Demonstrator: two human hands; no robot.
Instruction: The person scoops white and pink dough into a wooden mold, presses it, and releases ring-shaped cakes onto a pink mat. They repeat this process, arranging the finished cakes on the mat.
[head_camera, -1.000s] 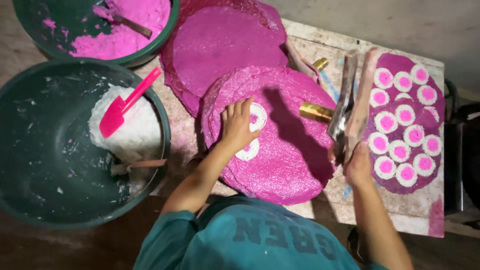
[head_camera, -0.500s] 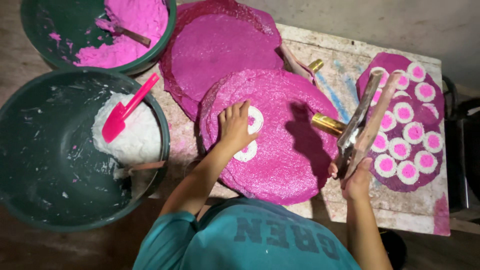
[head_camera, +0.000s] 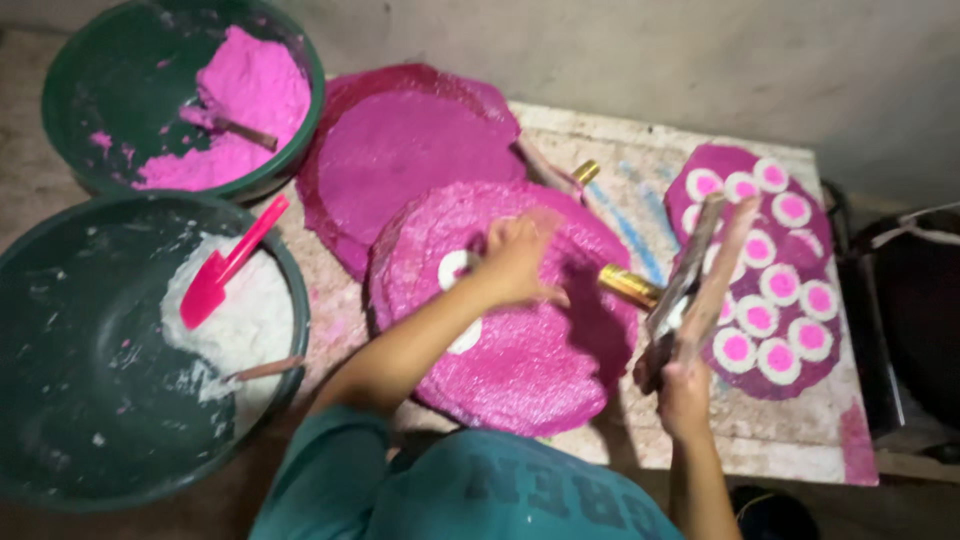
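Observation:
My left hand (head_camera: 518, 262) presses down on a white dough disc (head_camera: 455, 268) lying on a round pink-dusted tray (head_camera: 530, 370) in front of me. A second white disc (head_camera: 467, 338) peeks out beside my forearm. My right hand (head_camera: 682, 385) grips a long flat metal blade (head_camera: 690, 268) and holds it tilted up over the table's right side. Beside the blade lies a gold-coloured cylinder (head_camera: 630, 285). A pink tray (head_camera: 790, 370) at the right carries several round white pieces with pink centres (head_camera: 780, 284).
A green basin (head_camera: 70, 400) at the left holds white dough and a pink scoop (head_camera: 225, 268). Another green basin (head_camera: 120, 120) behind it holds pink dough. An empty pink round tray (head_camera: 400, 160) lies at the back. A dark object (head_camera: 915, 320) stands off the table's right edge.
My right hand has lifted the metal blade off the tray of pieces and swung it up and toward me. My left hand stayed on the white disc.

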